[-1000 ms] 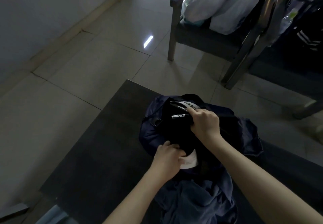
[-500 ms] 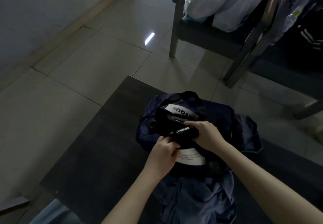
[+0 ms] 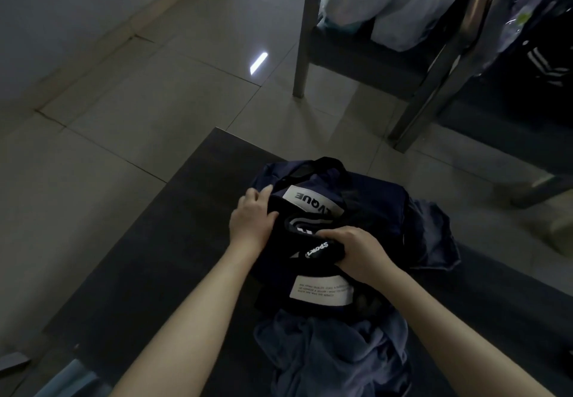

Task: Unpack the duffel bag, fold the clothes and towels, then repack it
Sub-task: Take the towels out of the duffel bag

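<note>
Working at a dark table [image 3: 139, 288] bearing the navy duffel bag [image 3: 381, 207], chair [image 3: 302, 40] beyond the bag, blue-grey cloth [image 3: 335, 356] just nearer. Clutching over the bag a black roll [image 3: 322, 249] lettered "SPORT" in the curled right hand [image 3: 356, 249]; resting the left hand [image 3: 252, 218], moved off the roll, loose-fingered on the bag's left rim. Showing a white patch [image 3: 313, 201] reading "VQUE".

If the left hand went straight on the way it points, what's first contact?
The left hand points up-right over the duffel bag rim. First in line looks like the white-labelled black fabric in the bag's mouth. Depth is unclear, so it may already touch.
</note>
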Demonstrator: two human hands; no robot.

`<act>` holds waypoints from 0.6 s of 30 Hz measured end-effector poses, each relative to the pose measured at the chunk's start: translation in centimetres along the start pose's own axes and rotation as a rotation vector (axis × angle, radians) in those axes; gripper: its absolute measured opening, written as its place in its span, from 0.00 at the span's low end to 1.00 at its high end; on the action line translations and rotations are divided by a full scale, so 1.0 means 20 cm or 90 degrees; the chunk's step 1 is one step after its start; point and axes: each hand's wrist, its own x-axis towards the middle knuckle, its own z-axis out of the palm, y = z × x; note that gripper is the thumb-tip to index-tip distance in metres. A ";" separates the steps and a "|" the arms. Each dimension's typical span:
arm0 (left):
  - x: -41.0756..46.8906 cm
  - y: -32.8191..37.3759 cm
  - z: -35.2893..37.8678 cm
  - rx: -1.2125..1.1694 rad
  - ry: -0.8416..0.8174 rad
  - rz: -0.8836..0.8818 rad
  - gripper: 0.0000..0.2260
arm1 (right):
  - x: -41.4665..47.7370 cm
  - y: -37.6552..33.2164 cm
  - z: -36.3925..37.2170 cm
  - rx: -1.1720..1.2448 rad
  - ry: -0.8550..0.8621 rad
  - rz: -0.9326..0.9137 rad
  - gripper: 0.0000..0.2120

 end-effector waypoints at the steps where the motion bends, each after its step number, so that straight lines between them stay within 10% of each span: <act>1: 0.05 0.02 0.00 0.041 -0.008 0.030 0.23 | 0.00 0.01 0.01 -0.001 0.002 -0.016 0.20; 11: 0.20 0.36 -0.16 0.046 0.064 0.174 0.14 | 0.03 -0.04 0.09 -0.068 -0.030 -0.128 0.23; 18: 0.11 0.37 -0.23 -0.013 0.047 0.193 0.12 | 0.06 -0.11 0.18 -0.160 0.078 0.099 0.22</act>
